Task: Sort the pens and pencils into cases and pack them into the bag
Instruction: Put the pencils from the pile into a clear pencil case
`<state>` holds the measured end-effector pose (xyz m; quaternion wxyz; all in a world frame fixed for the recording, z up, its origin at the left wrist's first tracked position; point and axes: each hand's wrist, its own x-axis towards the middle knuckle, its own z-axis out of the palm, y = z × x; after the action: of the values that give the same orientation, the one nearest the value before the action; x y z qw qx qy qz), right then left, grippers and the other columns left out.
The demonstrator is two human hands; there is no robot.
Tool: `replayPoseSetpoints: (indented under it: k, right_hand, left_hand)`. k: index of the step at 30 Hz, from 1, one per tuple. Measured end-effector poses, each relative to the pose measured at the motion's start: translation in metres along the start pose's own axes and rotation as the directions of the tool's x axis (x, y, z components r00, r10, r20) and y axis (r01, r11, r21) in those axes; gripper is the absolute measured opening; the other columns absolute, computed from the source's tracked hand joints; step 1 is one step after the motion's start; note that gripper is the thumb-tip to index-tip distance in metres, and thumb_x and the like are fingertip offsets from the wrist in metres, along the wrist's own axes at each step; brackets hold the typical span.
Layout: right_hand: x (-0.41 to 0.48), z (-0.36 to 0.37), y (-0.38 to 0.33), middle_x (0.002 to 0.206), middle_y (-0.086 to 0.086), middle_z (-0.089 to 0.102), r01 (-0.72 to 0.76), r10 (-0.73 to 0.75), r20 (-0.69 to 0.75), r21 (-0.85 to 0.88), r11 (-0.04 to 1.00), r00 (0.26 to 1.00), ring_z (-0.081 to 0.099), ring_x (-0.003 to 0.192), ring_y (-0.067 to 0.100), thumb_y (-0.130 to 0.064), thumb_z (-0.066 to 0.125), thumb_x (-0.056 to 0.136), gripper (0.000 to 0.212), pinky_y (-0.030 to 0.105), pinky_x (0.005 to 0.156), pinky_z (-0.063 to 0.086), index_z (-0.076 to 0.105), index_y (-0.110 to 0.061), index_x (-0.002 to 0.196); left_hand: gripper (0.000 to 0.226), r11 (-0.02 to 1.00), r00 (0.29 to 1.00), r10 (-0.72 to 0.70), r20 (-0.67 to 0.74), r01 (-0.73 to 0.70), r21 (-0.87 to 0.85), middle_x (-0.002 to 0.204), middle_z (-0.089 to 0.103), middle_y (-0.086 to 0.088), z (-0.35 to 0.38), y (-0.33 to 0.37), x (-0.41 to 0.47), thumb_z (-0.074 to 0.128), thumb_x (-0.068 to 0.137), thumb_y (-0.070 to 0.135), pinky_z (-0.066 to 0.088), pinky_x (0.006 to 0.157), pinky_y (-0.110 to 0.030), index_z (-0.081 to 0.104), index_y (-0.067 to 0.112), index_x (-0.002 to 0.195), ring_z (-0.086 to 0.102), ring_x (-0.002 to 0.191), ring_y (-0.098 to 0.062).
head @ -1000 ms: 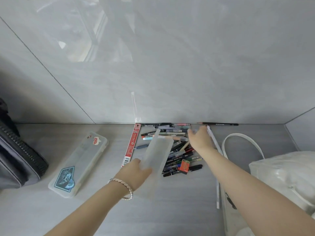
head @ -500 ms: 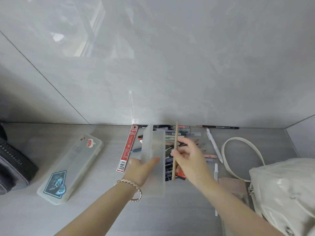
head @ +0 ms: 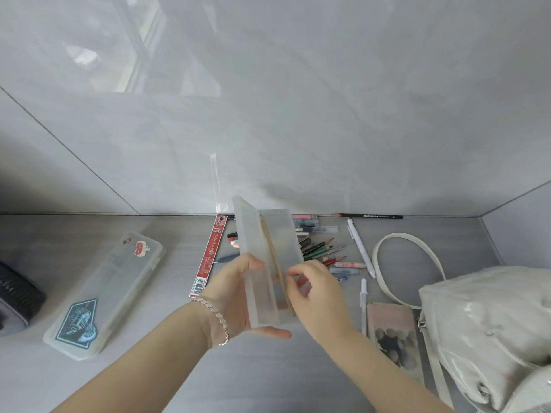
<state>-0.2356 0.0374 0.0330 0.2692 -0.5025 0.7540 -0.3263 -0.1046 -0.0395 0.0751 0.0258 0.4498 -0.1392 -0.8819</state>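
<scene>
It looks like a study nook in a home: a pale grey wood-grain tabletop (head: 185, 231) runs into a corner of glossy grey slab walls (head: 328, 129) mirroring a bright window reflection (head: 128, 55), with a loose heap of coloured pens and pencils (head: 322, 248) and a cream glossy shoulder bag (head: 483, 329) lying on it.

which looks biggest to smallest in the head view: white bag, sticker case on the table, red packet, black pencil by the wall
1. white bag, even though the frame cuts it off
2. sticker case
3. red packet
4. black pencil, by far the thinnest

glossy grey wall (head: 298, 114), grey tabletop (head: 149, 383)
</scene>
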Motion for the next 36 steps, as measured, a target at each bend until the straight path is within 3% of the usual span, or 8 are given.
replayPoseSetpoints:
  k: [5, 9, 13, 17, 22, 26, 30, 36]
  right_hand:
    - [0.036, -0.024, 0.011, 0.082, -0.008, 0.063, -0.126, 0.125, 0.012, 0.148, 0.981, 0.992, 0.057, 0.075, 0.007, -0.007, 0.055, 0.087, 0.016, 0.006, 0.066, 0.040, 0.066, -0.018, 0.089]
    - [0.101, -0.066, 0.063, 0.111, 0.011, 0.060, -0.195, 0.158, -0.151, -0.278, 0.941, 0.976, 0.055, 0.098, 0.023, 0.000, 0.048, 0.087, 0.026, 0.029, 0.082, 0.042, 0.062, -0.005, 0.109]
    - [0.135, -0.085, 0.101, 0.121, 0.016, 0.055, -0.131, 0.232, 0.024, -0.767, 0.628, 0.972, 0.045, 0.116, 0.031, 0.009, 0.041, 0.083, 0.035, 0.036, 0.085, 0.043, 0.052, -0.001, 0.115]
    - [0.136, -0.083, 0.112, 0.125, 0.014, 0.051, 0.028, 0.198, 0.138, -0.880, 0.474, 0.970, 0.046, 0.118, 0.028, 0.005, 0.039, 0.086, 0.036, 0.036, 0.089, 0.042, 0.049, -0.002, 0.120]
    - [0.128, -0.082, 0.117, 0.107, 0.023, 0.057, 0.044, 0.107, 0.117, -0.850, 0.525, 0.987, 0.055, 0.104, 0.036, 0.012, 0.049, 0.076, 0.030, 0.040, 0.085, 0.043, 0.056, 0.007, 0.105]
    - [0.116, -0.072, 0.077, 0.066, 0.012, 0.054, 0.046, 0.016, 0.087, -0.661, 0.749, 0.996, 0.053, 0.057, 0.032, -0.001, 0.055, 0.083, 0.010, 0.033, 0.050, 0.040, 0.050, -0.002, 0.091]
    - [0.103, -0.033, 0.065, 0.060, 0.004, 0.041, -0.365, 0.437, 0.208, -0.309, 0.878, 0.875, 0.044, 0.056, 0.022, -0.012, 0.040, 0.092, 0.027, 0.032, 0.063, 0.043, 0.040, -0.010, 0.066]
    - [0.107, -0.010, 0.058, 0.052, 0.000, 0.040, -0.588, 0.617, 0.130, -0.205, 0.783, 0.776, 0.038, 0.045, 0.013, -0.026, 0.049, 0.092, 0.043, 0.022, 0.040, 0.024, 0.035, -0.013, 0.053]
  left_hand:
    - [0.024, 0.986, 0.943, 0.009, -0.333, 0.047, 0.160, 0.107, 0.059, -0.003, 0.010, 0.007, 0.017, 0.062, 0.070, 0.026, 0.048, 0.063, -0.037, 0.063, 0.014, 0.091, 0.057, 0.090, -0.022]
    - [0.024, 0.970, 0.903, 0.009, -0.429, 0.096, 0.222, 0.112, 0.057, -0.004, 0.017, 0.015, 0.020, 0.067, 0.072, 0.027, 0.048, 0.072, -0.043, 0.060, 0.016, 0.092, 0.054, 0.101, -0.022]
    - [0.022, 0.977, 0.872, 0.075, -0.483, 0.032, 0.211, 0.104, 0.058, -0.005, 0.018, 0.020, 0.023, 0.065, 0.079, 0.031, 0.049, 0.082, -0.055, 0.053, 0.019, 0.094, 0.057, 0.093, -0.024]
    - [0.020, 0.974, 0.866, 0.080, -0.493, 0.036, 0.222, 0.102, 0.060, -0.003, 0.010, 0.018, 0.024, 0.062, 0.083, 0.031, 0.049, 0.080, -0.056, 0.052, 0.022, 0.098, 0.057, 0.090, -0.022]
    - [0.019, 0.970, 0.863, 0.054, -0.502, 0.075, 0.233, 0.107, 0.059, -0.002, 0.004, 0.014, 0.024, 0.063, 0.081, 0.033, 0.051, 0.067, -0.051, 0.053, 0.025, 0.095, 0.053, 0.110, -0.029]
    - [0.020, 0.965, 0.863, 0.054, -0.502, 0.084, 0.249, 0.105, 0.059, -0.002, -0.001, 0.011, 0.023, 0.063, 0.081, 0.034, 0.051, 0.066, -0.051, 0.053, 0.024, 0.096, 0.052, 0.113, -0.031]
    - [0.022, 0.981, 0.864, 0.034, -0.502, 0.068, 0.183, 0.105, 0.058, -0.005, -0.003, 0.009, 0.021, 0.063, 0.081, 0.033, 0.051, 0.070, -0.054, 0.052, 0.021, 0.096, 0.054, 0.103, -0.031]
    - [0.016, 0.987, 0.853, 0.058, -0.519, 0.030, 0.159, 0.096, 0.056, -0.004, -0.008, 0.005, 0.016, 0.062, 0.083, 0.031, 0.049, 0.082, -0.058, 0.051, 0.021, 0.088, 0.054, 0.094, -0.028]
